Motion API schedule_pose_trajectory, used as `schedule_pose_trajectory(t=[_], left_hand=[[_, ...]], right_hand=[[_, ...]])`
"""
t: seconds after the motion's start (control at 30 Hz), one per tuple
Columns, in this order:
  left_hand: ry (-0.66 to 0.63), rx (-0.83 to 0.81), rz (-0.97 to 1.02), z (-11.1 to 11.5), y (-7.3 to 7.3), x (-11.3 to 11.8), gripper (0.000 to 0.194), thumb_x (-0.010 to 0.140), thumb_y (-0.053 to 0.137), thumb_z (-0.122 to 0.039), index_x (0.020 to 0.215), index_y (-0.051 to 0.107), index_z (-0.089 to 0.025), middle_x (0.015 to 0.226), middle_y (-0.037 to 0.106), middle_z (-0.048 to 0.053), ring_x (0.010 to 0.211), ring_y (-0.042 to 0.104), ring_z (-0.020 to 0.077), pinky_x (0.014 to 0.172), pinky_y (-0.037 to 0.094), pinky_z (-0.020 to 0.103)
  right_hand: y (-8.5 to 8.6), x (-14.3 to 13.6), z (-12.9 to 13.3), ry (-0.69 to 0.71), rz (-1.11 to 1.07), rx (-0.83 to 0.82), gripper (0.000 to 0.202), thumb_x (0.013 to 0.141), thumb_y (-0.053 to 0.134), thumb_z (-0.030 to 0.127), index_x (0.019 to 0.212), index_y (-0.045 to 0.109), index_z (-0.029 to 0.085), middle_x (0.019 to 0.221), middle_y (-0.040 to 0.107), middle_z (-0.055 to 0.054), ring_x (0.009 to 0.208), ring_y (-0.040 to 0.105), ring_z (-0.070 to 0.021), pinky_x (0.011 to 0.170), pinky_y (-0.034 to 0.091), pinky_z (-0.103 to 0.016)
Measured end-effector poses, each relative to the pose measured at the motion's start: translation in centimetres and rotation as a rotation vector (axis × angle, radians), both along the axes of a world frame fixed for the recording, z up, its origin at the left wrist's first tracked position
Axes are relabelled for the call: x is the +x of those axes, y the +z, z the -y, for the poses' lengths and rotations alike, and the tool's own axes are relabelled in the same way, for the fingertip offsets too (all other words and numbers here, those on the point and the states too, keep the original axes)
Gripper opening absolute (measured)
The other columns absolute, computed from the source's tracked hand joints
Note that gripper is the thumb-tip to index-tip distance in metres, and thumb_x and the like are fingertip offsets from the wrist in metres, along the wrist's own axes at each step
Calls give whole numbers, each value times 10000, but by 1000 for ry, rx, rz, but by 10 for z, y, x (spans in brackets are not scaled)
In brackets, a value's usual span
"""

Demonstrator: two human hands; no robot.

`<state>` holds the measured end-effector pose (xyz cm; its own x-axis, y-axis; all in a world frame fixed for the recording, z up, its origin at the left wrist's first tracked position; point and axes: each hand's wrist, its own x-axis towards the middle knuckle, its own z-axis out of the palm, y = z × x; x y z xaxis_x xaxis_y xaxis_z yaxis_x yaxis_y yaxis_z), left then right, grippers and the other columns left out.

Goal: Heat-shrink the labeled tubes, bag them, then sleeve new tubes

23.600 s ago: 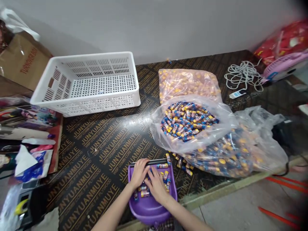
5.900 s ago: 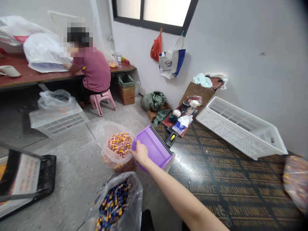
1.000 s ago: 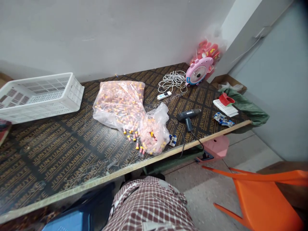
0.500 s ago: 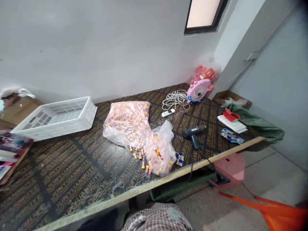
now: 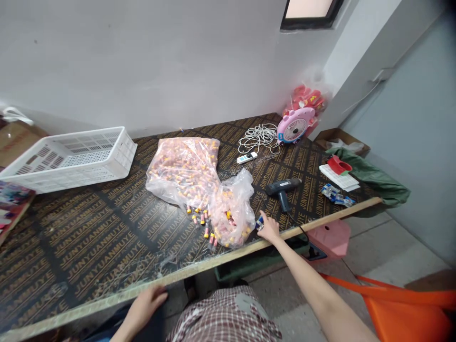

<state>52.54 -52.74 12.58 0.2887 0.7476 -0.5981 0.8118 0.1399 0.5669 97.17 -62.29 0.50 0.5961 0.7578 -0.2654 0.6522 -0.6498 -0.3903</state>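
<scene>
My right hand [image 5: 270, 230] reaches to the front edge of the table, its fingers closed around a small blue-and-white packet [image 5: 260, 222] that they partly cover. Just left of it stands a crumpled clear plastic bag [image 5: 233, 209] of small pink tubes with yellow caps. Several loose tubes [image 5: 206, 230] lie beside that bag. A larger clear bag [image 5: 183, 168] filled with the same tubes lies behind. Low in the view, my left hand [image 5: 147, 304] is by the table's wooden edge, holding nothing, thumb and fingers apart.
A heat gun [image 5: 283, 189] lies right of the bags, its cord over the edge. Farther back are a coiled white cable [image 5: 260, 137] and a pink fan [image 5: 295, 127]. A white crate [image 5: 119, 164] stands left. An orange object [image 5: 402, 313] and pink stool [image 5: 329, 240] stand below.
Both my hands have come into view. The right has reached the blue-and-white packet beside the bag; the left has come to the table's front edge. The camera view has shifted slightly.
</scene>
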Motion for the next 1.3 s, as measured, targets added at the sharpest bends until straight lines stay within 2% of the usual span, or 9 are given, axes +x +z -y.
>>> schedule_pose_trajectory(t=[0.13,0.23,0.33,0.47,0.53,0.6,0.77,0.93,1.3], left_hand=[[67,-161,451,0,5,88,423,669,650,-529,913,657,-183,970,675,66,977,580,258,850,430,334],[141,-438,749,25,18,161,571,618,740,-458,1103,588,-199,1109,628,102,1042,563,244,866,426,329],[302,-558,939,44,22,198,650,568,795,-406,1135,549,-206,1116,615,95,1023,573,221,877,422,317],[438,-637,948,38,20,189,494,576,787,-420,946,584,-163,879,650,49,798,616,185,777,461,314],[431,-670,954,32,21,176,455,611,760,-442,929,585,-168,842,648,33,757,616,174,740,469,305],[382,-675,941,29,22,167,440,638,739,-450,948,579,-181,837,646,22,751,615,168,720,467,293],[218,-528,866,31,22,160,567,509,837,-320,980,551,-188,866,629,16,774,598,157,720,450,265],[134,-457,803,26,18,157,649,420,864,-226,979,537,-176,865,627,24,755,584,157,710,453,276],[62,-421,632,25,-4,175,517,442,825,-204,876,546,-171,709,583,-22,644,518,128,609,381,235]], right_hand=[[44,-20,32,-150,-66,142,905,686,590,327,1429,87,211,1231,503,-116,1033,550,-245,854,412,-353],[87,-71,40,-127,-243,440,953,623,679,368,1413,164,233,1276,474,-92,1113,505,-243,934,396,-358],[121,-126,38,-68,-338,543,984,531,765,343,1383,283,239,1285,454,-100,1179,430,-285,1007,330,-418],[140,-149,34,-98,-787,460,906,568,754,411,1355,346,225,1054,555,-72,919,562,-230,824,463,-379],[142,-143,30,-146,-1035,421,809,649,689,477,1342,358,223,940,575,-44,757,581,-178,666,493,-317],[141,-138,24,-129,-1151,429,757,661,695,461,1317,395,231,929,601,-34,753,596,-166,658,494,-295],[140,-143,10,-37,-1262,466,675,588,785,332,1202,530,213,974,678,-38,899,634,-207,805,489,-333],[135,-146,10,-294,-1409,360,760,486,834,318,1168,527,184,814,707,-41,663,653,-192,550,496,-277],[104,-138,24,-635,-1491,508,688,427,853,249,1034,540,173,688,689,-34,563,624,-179,492,483,-271]])
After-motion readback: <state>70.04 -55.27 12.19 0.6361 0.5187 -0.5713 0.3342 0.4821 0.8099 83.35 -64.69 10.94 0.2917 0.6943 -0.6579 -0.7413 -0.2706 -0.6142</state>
